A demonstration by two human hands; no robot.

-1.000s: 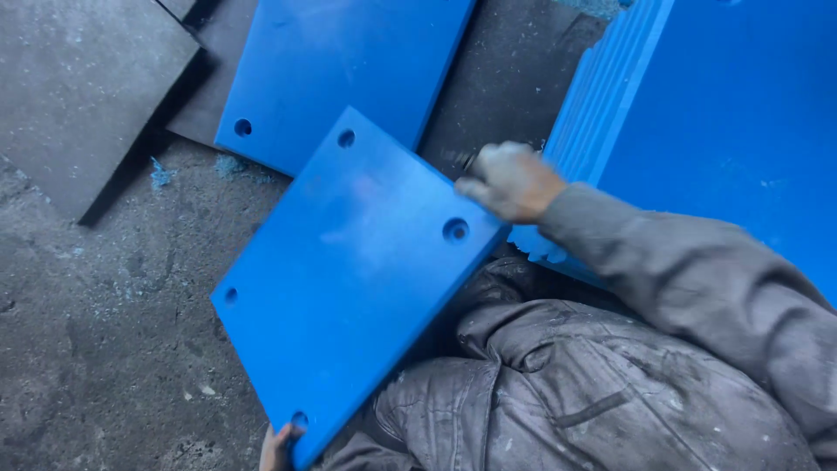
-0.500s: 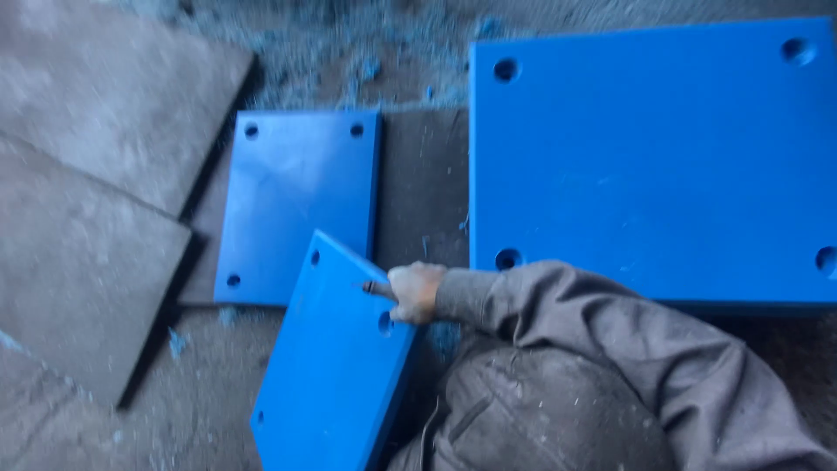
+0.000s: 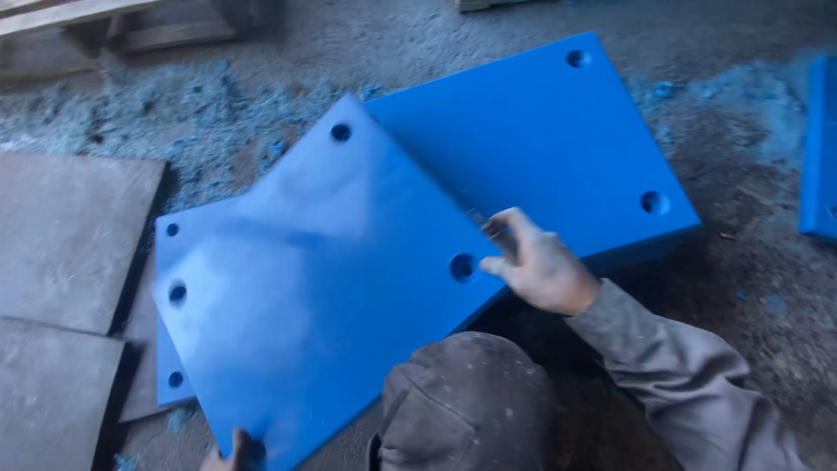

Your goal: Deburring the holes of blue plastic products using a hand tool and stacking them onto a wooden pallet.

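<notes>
Right hand (image 3: 536,266) grips the right edge of a blue panel (image 3: 314,288), thumb on the top face beside a corner hole, fingers curled around the edge and mostly hidden. A small dark thing shows at the fingertips; can't tell what it is.

Left hand (image 3: 228,449) is at the panel's bottom corner, mostly cut off by the frame edge. Only a few fingers show, wrapped on the edge. Grip looks closed, but the palm is out of view.

Panel is held tilted over the floor, above the person's knee (image 3: 466,410). It covers most of a smaller blue panel (image 3: 167,349), of which only a left strip with holes shows, and overlaps the near corner of a large blue slab (image 3: 567,148) lying flat behind.

Gray slabs (image 3: 70,235) lie at left, partly cut off. Another blue piece (image 3: 819,148) is clipped at the right edge. Blue shavings (image 3: 200,122) litter the dirty floor. Wooden boards (image 3: 113,22) top left, blurred.
</notes>
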